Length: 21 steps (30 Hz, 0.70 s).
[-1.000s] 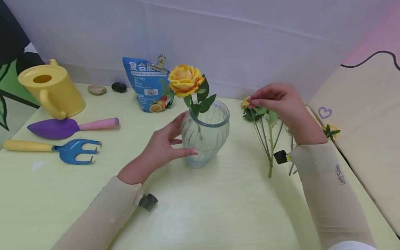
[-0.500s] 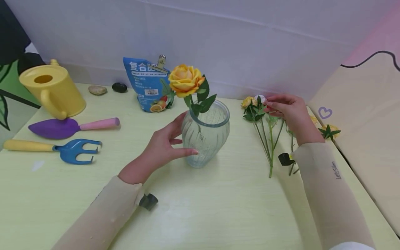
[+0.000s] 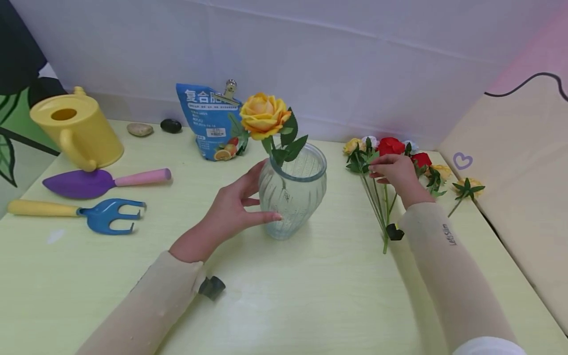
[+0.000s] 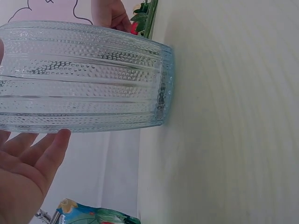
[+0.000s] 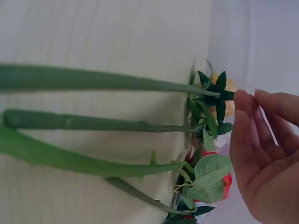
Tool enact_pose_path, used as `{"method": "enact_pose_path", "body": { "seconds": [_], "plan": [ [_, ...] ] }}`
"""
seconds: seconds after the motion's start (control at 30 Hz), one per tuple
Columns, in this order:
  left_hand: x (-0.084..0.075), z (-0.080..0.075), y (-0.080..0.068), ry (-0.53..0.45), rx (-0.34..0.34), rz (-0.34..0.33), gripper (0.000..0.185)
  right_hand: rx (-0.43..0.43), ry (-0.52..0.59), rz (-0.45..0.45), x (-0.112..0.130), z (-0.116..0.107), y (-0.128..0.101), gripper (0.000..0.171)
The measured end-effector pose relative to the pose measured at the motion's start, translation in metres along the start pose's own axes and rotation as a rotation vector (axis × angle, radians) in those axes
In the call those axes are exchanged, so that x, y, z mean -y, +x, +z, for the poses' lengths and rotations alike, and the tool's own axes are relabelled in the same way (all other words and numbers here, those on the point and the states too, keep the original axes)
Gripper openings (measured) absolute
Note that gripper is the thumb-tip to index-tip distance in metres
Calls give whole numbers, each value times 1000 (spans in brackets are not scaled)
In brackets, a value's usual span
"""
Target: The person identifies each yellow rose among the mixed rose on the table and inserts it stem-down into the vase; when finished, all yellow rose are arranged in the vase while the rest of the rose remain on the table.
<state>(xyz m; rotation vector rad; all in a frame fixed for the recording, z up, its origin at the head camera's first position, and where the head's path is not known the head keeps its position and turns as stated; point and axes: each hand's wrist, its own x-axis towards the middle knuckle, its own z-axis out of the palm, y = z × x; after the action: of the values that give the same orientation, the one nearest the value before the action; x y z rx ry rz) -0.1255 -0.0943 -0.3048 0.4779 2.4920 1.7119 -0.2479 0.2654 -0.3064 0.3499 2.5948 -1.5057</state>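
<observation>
Landmark: the glass vase [image 3: 292, 192] stands upright on the pale green table [image 3: 284, 296], an orange rose [image 3: 264, 114] rising from its mouth.
Left hand: the left hand [image 3: 230, 207] cups the vase's left side, thumb at the front wall, fingers spread along the glass, relaxed rather than clamped.
Left wrist view: only here the vase's dotted, ribbed wall [image 4: 84, 77] shows close up, with fingertips [image 4: 56, 144] just beside it; the rose is out of frame.
Right hand: the right hand [image 3: 395, 172] is right of the vase, over a bundle of loose flowers [image 3: 377, 162] lying on the table. Its fingers are loosely bent.
Right wrist view: the fingers [image 5: 252, 126] are apart from each other, beside the leaves [image 5: 208, 175] and near the green stems [image 5: 103, 121]; whether they touch a flower I cannot tell.
Head view only: red blooms [image 3: 391, 146] at the far end of the bundle.
Left of the vase: a yellow watering can [image 3: 75, 128], a purple trowel [image 3: 102, 180] and a blue hand rake [image 3: 88, 214].
Behind the vase: a blue pouch [image 3: 208, 121] and two pebbles [image 3: 153, 127].
</observation>
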Motion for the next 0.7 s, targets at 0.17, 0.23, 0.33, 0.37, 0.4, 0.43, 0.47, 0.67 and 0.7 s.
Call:
{"method": "enact_pose_path", "body": {
  "seconds": [0.17,0.23,0.33,0.37,0.4,0.43,0.47,0.67,0.7],
  "plan": [
    [0,0,0,2,0,-5,96,13,-70,37,-5,3,5,35],
    [0,0,1,3,1,-4,96,27,-98,47,-8,3,6,34],
    [0,0,1,3,2,-4,96,36,-120,64,-11,4,8,33],
    [1,0,1,2,3,-2,96,42,-126,64,-12,4,8,32],
    [1,0,1,1,3,-2,96,47,-133,62,-13,4,9,31],
    [1,0,1,0,4,-4,96,55,-140,60,-14,4,9,30],
    [1,0,1,-2,4,-5,96,64,-146,57,-15,4,9,30],
    [2,0,1,1,5,-7,96,95,-167,55,-15,6,11,30],
    [2,-1,1,2,4,-8,96,99,-170,52,-15,6,11,30]
  ]
}}
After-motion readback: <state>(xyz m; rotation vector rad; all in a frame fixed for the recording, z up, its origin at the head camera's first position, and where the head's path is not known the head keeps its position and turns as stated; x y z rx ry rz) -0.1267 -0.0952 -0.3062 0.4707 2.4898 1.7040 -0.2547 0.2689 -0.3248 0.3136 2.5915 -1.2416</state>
